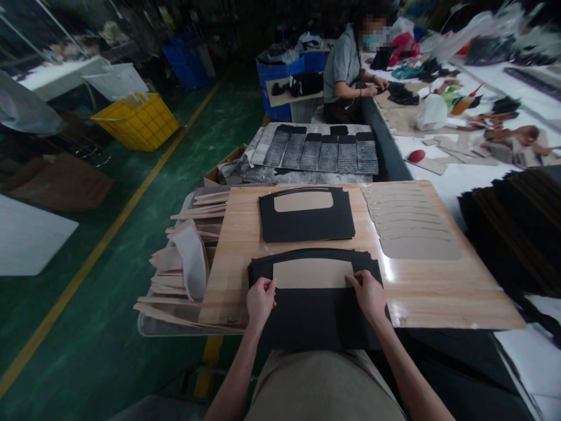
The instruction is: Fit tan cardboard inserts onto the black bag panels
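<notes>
A tan rounded card piece (pixel 312 273) lies on top of a stack of black sheets (pixel 315 316) at the near edge of a wooden board (pixel 236 251). My left hand (pixel 260 299) pinches the tan piece's lower left corner. My right hand (pixel 367 292) pinches its lower right corner. Farther back on the board sits a second black stack (pixel 307 225) with a tan piece (pixel 303 201) on it. A fanned row of tan pieces (pixel 412 225) lies at the board's right.
Tan strips and a white sheet (pixel 190 257) pile up left of the board. Dark stacked material (pixel 521 228) sits at the right. Black ribbed pieces (pixel 324 153) lie on a table behind. A seated person (pixel 346 70) works at the far bench. A yellow crate (pixel 138 120) stands on the green floor.
</notes>
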The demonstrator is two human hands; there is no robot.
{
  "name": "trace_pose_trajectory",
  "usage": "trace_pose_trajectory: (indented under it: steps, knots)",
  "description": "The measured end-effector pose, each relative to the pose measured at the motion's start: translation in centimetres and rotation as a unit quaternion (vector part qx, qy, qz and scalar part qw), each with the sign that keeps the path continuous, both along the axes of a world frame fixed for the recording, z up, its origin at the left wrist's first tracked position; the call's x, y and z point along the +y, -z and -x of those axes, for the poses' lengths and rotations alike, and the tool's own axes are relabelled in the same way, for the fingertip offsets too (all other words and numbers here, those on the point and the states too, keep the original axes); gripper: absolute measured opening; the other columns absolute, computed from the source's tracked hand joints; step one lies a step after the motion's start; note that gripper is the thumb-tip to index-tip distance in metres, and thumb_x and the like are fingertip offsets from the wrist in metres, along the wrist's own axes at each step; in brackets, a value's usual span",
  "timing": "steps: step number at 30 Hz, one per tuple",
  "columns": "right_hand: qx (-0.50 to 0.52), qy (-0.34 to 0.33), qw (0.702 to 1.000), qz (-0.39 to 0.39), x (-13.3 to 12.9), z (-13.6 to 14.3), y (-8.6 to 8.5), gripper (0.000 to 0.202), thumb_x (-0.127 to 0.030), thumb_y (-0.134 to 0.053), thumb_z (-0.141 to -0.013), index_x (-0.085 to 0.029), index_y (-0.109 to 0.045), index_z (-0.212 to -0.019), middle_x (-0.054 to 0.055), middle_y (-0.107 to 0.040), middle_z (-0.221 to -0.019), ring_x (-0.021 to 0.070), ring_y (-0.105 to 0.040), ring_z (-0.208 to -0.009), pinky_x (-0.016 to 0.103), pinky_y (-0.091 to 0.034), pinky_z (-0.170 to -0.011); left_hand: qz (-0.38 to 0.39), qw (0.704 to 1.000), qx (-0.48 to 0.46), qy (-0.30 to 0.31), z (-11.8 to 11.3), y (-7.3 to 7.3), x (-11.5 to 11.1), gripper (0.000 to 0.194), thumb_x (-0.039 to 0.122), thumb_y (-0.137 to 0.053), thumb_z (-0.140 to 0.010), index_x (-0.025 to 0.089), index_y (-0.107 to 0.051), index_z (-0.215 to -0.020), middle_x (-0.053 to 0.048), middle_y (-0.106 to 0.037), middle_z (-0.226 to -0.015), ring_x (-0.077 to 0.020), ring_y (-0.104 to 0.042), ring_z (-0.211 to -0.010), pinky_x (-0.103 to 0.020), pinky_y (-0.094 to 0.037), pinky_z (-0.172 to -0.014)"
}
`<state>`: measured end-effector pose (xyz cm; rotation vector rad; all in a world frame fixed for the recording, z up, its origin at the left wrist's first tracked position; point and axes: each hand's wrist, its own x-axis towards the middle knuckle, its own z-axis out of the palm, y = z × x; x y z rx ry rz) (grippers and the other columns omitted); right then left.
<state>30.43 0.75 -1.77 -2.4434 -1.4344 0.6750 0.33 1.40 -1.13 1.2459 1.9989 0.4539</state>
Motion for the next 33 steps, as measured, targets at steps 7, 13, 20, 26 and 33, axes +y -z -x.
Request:
trace_pose_trajectory:
  steps: [7, 13, 20, 26, 33]
  knots:
    - [0.007, 0.003, 1.000, 0.012, 0.0, 0.1, -0.3, 0.026, -0.047, -0.050, -0.091, -0.023, -0.058, -0.090, 0.004, -0.069, -0.087, 0.0216, -0.065, -0.082, 0.029, -0.035, -0.063, 0.017, 1.000, -0.010, -0.006, 0.2, 0.9, 0.0, 0.031, 0.047, -0.044, -0.088, 0.021, -0.057, -0.080, 0.002, -0.065, -0.063, -0.0116, -0.060, -0.044, -0.022, -0.040, -0.045]
    - [-0.001, 0.005, 1.000, 0.021, 0.1, 0.4, -0.8, 0.025, -0.045, -0.049, -0.092, -0.022, -0.058, -0.088, 0.004, -0.068, -0.085, 0.0204, -0.065, -0.079, 0.029, -0.034, -0.061, 0.034, 0.999, -0.007, -0.001, 0.4, 1.0, 0.0, 0.032, 0.050, -0.043, -0.087, 0.022, -0.058, -0.082, 0.001, -0.067, -0.066, -0.0137, -0.062, -0.047, -0.023, -0.042, -0.046]
    - [-0.001, 0.004, 1.000, 0.016, 0.0, 0.6, -1.1, 0.023, -0.044, -0.049, -0.091, -0.023, -0.058, -0.086, 0.003, -0.067, -0.086, 0.0199, -0.064, -0.080, 0.028, -0.033, -0.061, 0.030, 0.999, -0.013, 0.012, 0.7, 1.5, 0.0, 0.034, 0.052, -0.041, -0.086, 0.022, -0.056, -0.082, 0.001, -0.066, -0.064, -0.0150, -0.062, -0.047, -0.025, -0.042, -0.045]
    - [0.010, 0.009, 1.000, 0.025, 0.2, 0.5, -1.4, 0.020, -0.043, -0.052, -0.090, -0.023, -0.057, -0.086, 0.003, -0.068, -0.087, 0.0196, -0.064, -0.081, 0.028, -0.032, -0.061, 0.034, 0.999, -0.001, 0.015, 0.9, 1.9, 0.1, 0.035, 0.053, -0.041, -0.087, 0.022, -0.056, -0.082, 0.001, -0.065, -0.061, -0.0162, -0.063, -0.049, -0.025, -0.043, -0.046]
    - [0.024, 0.013, 0.999, 0.033, 0.5, 0.3, -1.1, 0.017, -0.040, -0.053, -0.090, -0.023, -0.054, -0.085, 0.001, -0.068, -0.083, 0.0188, -0.065, -0.082, 0.027, -0.032, -0.061, 0.042, 0.999, -0.011, 0.014, 1.0, 2.2, 0.1, 0.037, 0.055, -0.040, -0.086, 0.022, -0.057, -0.083, 0.001, -0.067, -0.064, -0.0166, -0.064, -0.049, -0.026, -0.044, -0.045]
